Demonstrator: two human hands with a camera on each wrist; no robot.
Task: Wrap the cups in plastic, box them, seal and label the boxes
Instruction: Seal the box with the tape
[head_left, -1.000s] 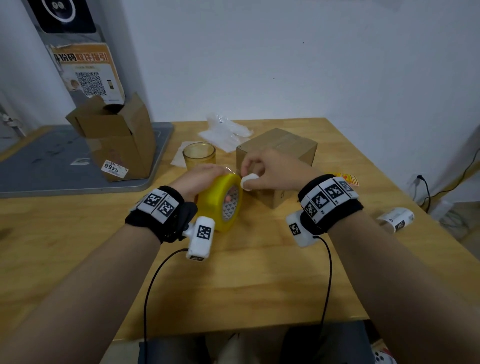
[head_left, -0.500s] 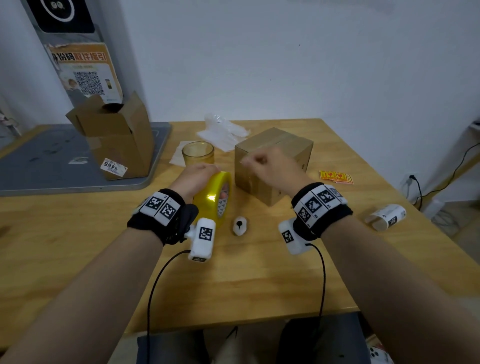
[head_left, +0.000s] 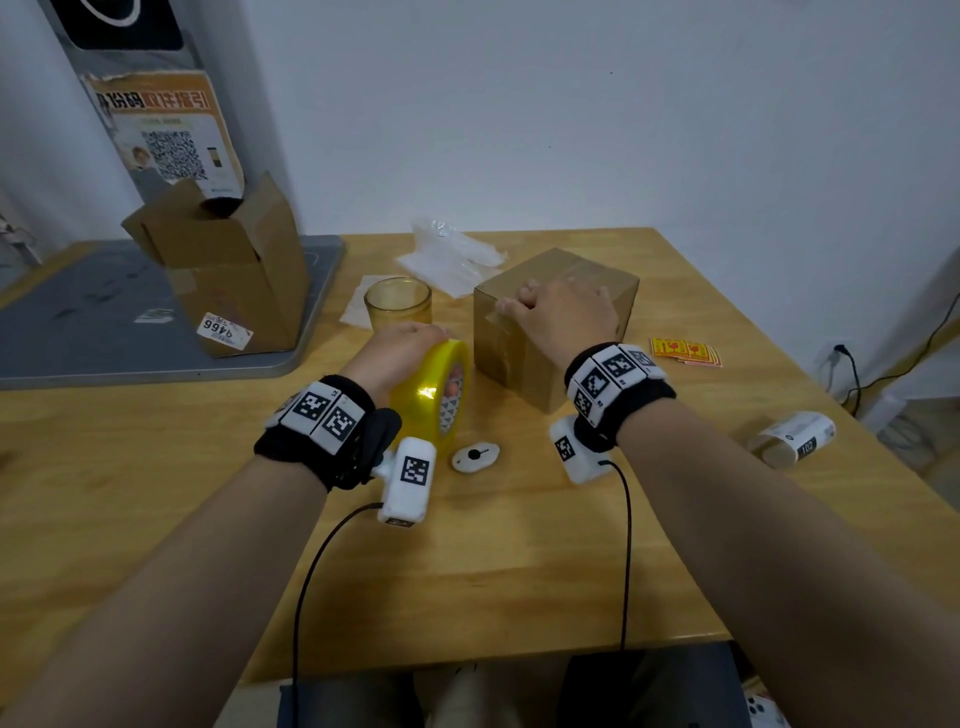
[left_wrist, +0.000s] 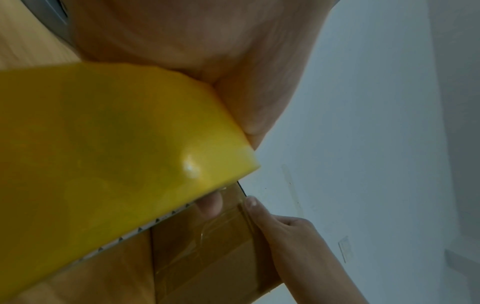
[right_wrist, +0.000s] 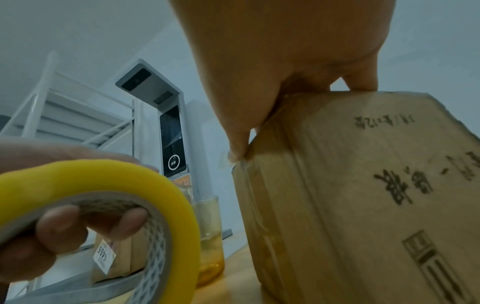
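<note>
My left hand (head_left: 400, 348) grips the yellow tape roll (head_left: 426, 395), which stands on edge on the table, fingers (right_wrist: 62, 226) hooked through its core. Just right of it sits the closed cardboard box (head_left: 613, 280), with clear tape along its top and left face. My right hand (head_left: 556, 317) rests curled on the box's near-left top edge. Its thumb (left_wrist: 252, 202) and a fingertip pinch the loose tape end against that edge. An amber glass cup (head_left: 397, 306) stands unwrapped behind the roll. A small white cutter (head_left: 475, 457) lies on the table between my wrists.
An open cardboard box (head_left: 228, 270) stands on a grey platform (head_left: 104, 322) at the left. Clear plastic bags (head_left: 452, 254) lie behind the cup. Orange stickers (head_left: 685, 351) and a white label roll (head_left: 792, 439) lie to the right, near the table's edge.
My right hand put the white cutter down on the table, carried the cut tape end away from the roll and lowered it onto the box's edge. The left hand kept hold of the roll.
</note>
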